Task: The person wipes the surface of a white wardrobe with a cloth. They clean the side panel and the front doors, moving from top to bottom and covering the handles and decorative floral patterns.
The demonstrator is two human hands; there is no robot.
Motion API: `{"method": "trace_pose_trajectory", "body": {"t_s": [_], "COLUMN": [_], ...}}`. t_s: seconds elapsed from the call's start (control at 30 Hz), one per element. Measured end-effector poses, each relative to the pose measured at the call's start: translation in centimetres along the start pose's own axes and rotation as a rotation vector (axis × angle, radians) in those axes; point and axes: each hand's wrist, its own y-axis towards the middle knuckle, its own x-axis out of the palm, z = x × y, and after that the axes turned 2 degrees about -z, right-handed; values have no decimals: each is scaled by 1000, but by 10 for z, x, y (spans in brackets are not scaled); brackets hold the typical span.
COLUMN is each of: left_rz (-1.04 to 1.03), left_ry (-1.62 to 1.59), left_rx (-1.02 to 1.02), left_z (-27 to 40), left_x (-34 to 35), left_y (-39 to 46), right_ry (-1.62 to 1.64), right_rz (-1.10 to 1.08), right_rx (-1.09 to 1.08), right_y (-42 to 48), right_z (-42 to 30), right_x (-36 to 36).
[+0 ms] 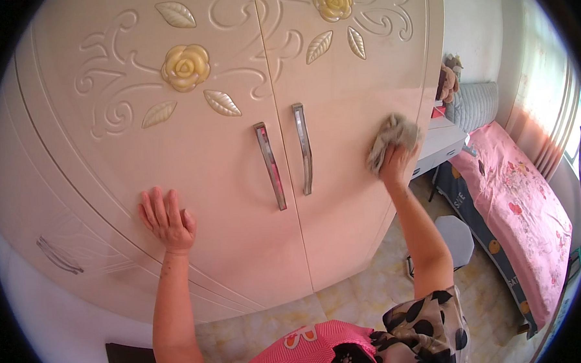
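A tall, glossy cream wardrobe door (pixel 226 262) with a raised yellow rose (pixel 186 68), leaves and scrollwork fills the left and middle of the view. My left hand (pixel 168 221) rests on this door with its palm down and fingers apart, holding nothing. On the right-hand door (pixel 341 228), my right hand (pixel 397 163) presses a crumpled grey-beige cloth (pixel 393 135) against the surface near its outer edge. Two metal handles, one on the left door (pixel 270 168) and one on the right door (pixel 303 149), stand between my hands.
To the right are a white drawer unit (pixel 434 143), plush toys (pixel 449 82), a grey stool (pixel 454 240) and a bed with a pink floral cover (pixel 520 210). A curtained window (pixel 539 97) is beyond. Marbled floor tiles (pixel 344 301) show below the wardrobe.
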Motion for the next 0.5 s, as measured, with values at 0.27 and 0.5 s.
{"method": "trace_pose_trajectory", "body": {"t_s": [0.27,0.5], "left_rz": [-8,7], "left_ry": [6,11], "left_rx": [-5,-12], "left_z": [0,-2], "left_x": [-2,-3], "left_y": [2,-1], "right_ry": [41,105], "right_rz": [235,285], "right_rx": [6,62], "right_y": [206,181], "right_z": [-41,-46], "right_x": [-35,-26]}}
